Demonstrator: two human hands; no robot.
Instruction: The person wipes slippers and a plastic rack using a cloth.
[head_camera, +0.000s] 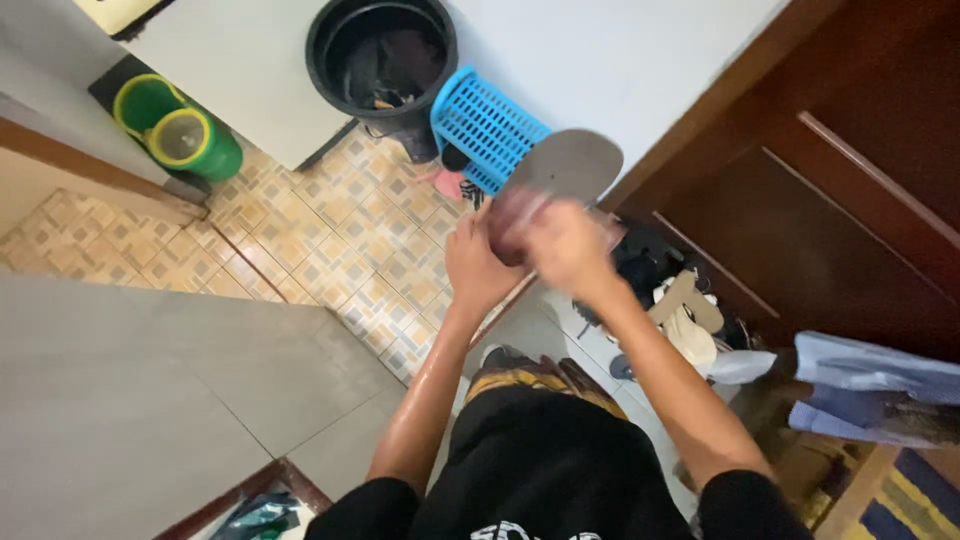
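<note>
I hold a grey-soled sandal (570, 165) in front of me, sole side up, its toe pointing away. My left hand (478, 262) grips its near end from the left. My right hand (562, 245) closes over the same end from the right, blurred by motion. A dark reddish part of the sandal shows between the two hands. Both forearms look wet.
A blue plastic basket (480, 125) leans beside a black bucket (380, 60) on the patterned tile floor (330, 250). Green and yellow containers (180, 135) stand at the left. Shoes and sandals (685, 315) lie by a dark wooden door (830, 210). A grey slab (130, 400) lies at lower left.
</note>
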